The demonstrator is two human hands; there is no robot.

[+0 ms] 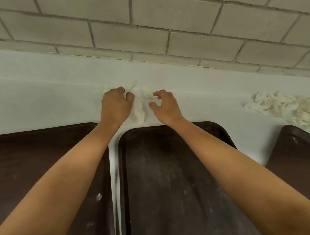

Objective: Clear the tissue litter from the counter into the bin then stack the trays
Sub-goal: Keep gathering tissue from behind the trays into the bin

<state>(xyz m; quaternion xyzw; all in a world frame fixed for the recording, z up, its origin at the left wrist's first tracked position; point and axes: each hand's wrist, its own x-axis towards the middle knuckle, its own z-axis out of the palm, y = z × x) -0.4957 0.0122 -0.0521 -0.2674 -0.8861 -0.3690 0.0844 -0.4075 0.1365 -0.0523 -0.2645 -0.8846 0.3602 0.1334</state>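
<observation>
Step in hand seemed tissue gathering. Tissue [139, 110] lay on counter [38, 92] just beyond middle tray [173, 180]. Left hand [115, 106] pinched it; right hand [165, 106] half-open, empty. Next: close right hand on tissue, carry to bin, unseen.

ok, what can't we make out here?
Bin: nowhere in the head view.
Left tray, right tray, tissue pile: cut off by frame edges.
Middle tray: partly under the forearms.
Tissue at the left hand: how much it grips is hidden by its fingers.
</observation>
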